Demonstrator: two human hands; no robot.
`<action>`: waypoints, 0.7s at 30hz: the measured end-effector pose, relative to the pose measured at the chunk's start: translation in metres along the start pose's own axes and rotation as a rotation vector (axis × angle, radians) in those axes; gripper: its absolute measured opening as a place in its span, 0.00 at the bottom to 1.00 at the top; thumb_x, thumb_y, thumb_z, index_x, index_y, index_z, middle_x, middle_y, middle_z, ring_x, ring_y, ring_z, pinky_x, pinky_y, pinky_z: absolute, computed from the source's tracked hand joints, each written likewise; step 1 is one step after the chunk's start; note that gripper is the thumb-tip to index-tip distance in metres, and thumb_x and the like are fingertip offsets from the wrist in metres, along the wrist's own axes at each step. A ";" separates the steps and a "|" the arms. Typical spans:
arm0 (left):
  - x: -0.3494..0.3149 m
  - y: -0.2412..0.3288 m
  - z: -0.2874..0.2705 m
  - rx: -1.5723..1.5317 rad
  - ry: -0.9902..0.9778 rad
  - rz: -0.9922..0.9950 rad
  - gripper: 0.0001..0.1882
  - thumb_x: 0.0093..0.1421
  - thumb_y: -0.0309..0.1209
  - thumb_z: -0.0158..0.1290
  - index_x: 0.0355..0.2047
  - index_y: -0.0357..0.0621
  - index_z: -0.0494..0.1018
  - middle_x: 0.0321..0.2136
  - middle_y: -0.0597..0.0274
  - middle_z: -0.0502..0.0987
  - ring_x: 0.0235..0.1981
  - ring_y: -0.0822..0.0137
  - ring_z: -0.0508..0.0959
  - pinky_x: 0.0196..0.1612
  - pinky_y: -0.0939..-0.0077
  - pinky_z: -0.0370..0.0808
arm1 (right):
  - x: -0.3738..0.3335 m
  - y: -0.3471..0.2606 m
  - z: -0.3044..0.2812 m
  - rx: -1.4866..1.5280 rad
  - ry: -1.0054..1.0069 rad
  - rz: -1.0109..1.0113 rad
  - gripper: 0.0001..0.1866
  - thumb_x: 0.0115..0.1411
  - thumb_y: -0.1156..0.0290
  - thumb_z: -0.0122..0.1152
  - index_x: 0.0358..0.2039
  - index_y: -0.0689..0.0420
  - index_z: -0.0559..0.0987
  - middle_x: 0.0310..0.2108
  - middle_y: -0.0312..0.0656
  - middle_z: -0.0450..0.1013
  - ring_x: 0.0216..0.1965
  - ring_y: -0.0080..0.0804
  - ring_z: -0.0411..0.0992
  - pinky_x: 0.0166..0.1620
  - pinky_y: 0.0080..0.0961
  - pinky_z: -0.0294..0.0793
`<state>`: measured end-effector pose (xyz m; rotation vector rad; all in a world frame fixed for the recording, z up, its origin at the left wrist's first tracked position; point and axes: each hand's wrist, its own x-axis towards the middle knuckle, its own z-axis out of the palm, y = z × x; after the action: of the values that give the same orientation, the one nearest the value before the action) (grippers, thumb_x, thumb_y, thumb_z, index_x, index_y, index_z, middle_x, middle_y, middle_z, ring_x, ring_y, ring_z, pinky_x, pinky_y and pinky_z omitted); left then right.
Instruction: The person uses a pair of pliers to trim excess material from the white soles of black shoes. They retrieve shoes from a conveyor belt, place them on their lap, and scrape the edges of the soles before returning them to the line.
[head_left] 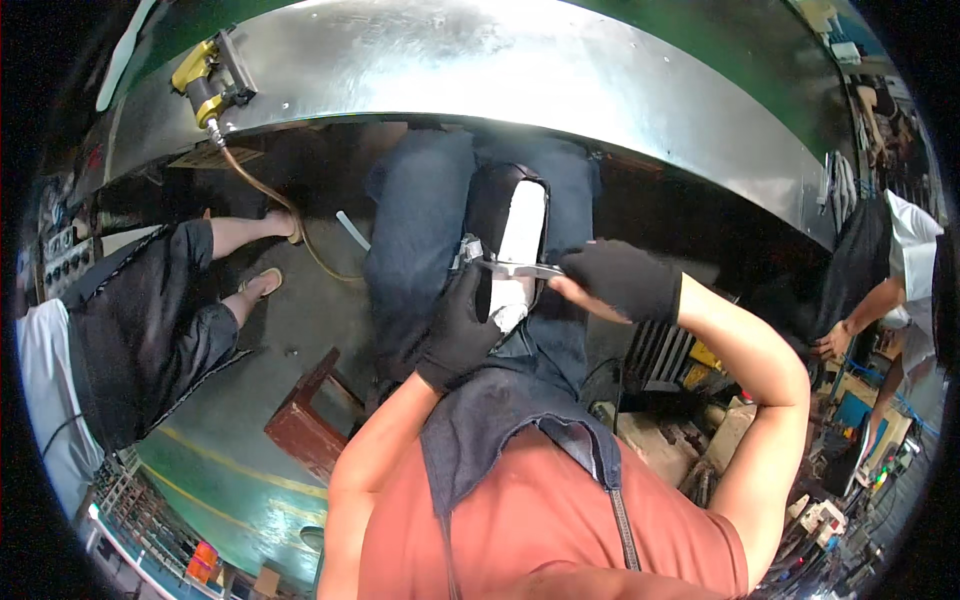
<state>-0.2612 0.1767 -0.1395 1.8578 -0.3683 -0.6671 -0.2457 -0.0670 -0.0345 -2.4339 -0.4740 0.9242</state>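
A black shoe upper (pixel 482 195) with a long white sole-shaped piece (pixel 522 220) showing in its opening lies lengthwise on my lap, between my thighs. My left hand (pixel 462 335), in a dark glove, grips its near left side; some of those fingers are hidden. My right hand (pixel 622 280), gloved in black with a bare thumb showing, is closed around a silver metal hand tool (pixel 522 270). The tool reaches left across the white piece, its tip close to my left fingers. Its exact kind is too small to make out. Crumpled silvery material (pixel 468 248) sits at the upper's left edge.
Ahead stands a shiny metal bench (pixel 440 65), with a yellow-and-black air tool (pixel 207 85) and its hose (pixel 262 185) at left. A brown stool (pixel 312 415) is left of me. One person (pixel 150 320) is at left, another's arm (pixel 870 310) at right, near machinery.
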 end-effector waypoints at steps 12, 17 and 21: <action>0.052 -0.012 0.030 0.034 0.320 0.037 0.26 0.65 0.32 0.41 0.59 0.29 0.53 0.56 0.39 0.61 0.57 0.47 0.62 0.62 0.62 0.58 | 0.003 0.065 0.024 0.328 -0.110 0.022 0.22 0.64 0.51 0.49 0.30 0.60 0.72 0.22 0.46 0.70 0.20 0.39 0.73 0.27 0.32 0.72; 0.059 0.006 0.024 0.343 0.206 -0.033 0.38 0.58 0.33 0.48 0.60 0.23 0.43 0.57 0.25 0.56 0.57 0.34 0.61 0.59 0.57 0.62 | -0.011 0.027 -0.051 -0.128 -0.339 0.169 0.27 0.65 0.47 0.42 0.31 0.62 0.76 0.23 0.54 0.73 0.28 0.46 0.76 0.32 0.39 0.73; 0.055 -0.018 0.010 0.215 0.154 -0.009 0.41 0.58 0.33 0.49 0.61 0.23 0.39 0.49 0.24 0.66 0.47 0.35 0.72 0.48 0.54 0.69 | -0.020 -0.039 -0.067 -0.130 0.059 -0.083 0.27 0.64 0.48 0.43 0.29 0.62 0.76 0.24 0.55 0.73 0.28 0.49 0.76 0.30 0.39 0.73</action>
<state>-0.2247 0.1464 -0.1737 2.1018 -0.3420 -0.5020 -0.2196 -0.0664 0.0411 -2.5288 -0.6267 0.8077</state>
